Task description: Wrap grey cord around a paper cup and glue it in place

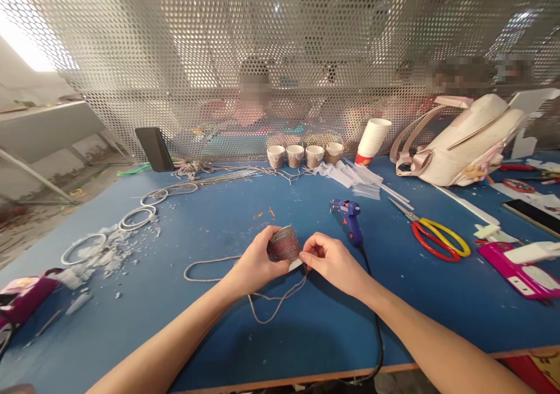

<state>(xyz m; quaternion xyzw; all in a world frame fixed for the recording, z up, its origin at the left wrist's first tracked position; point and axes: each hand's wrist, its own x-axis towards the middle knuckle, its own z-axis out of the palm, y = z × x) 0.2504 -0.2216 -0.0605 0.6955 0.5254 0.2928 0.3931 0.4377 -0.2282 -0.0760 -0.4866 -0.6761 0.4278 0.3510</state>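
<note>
Cord-wrapped cup (pixel 284 243) sits between my two hands just above the desk (pixel 219 219), lying on its side with its long axis running roughly left to right, its open end turned toward my right hand (pixel 329 258). My left hand (pixel 258 261) is the one carrying it: the fingers (pixel 268 237) curl over the top and the thumb closes from below, so the cup is clamped at its left half. My right hand comes in from the other side, thumb and forefinger pressed together on the cord (pixel 245 283) right at the cup's rim, touching the cup's right edge; the other fingers are folded in. So the cup lies to the left of my right fingertips and to the right of my left palm, both hands equally close, the left gripping the body and the right pinching the line. From that pinch the loose cord drops onto the desk, loops toward me and trails off to the left in a long curve. Just beyond my right hand lies a blue glue gun (pixel 350 219), nozzle pointing away and to the left, its cable running back past my right wrist. Farther right are the red and yellow scissors (pixel 437 239). At the far edge, near the mesh screen (pixel 280 49), stand four finished small cups (pixel 304 156).
</note>
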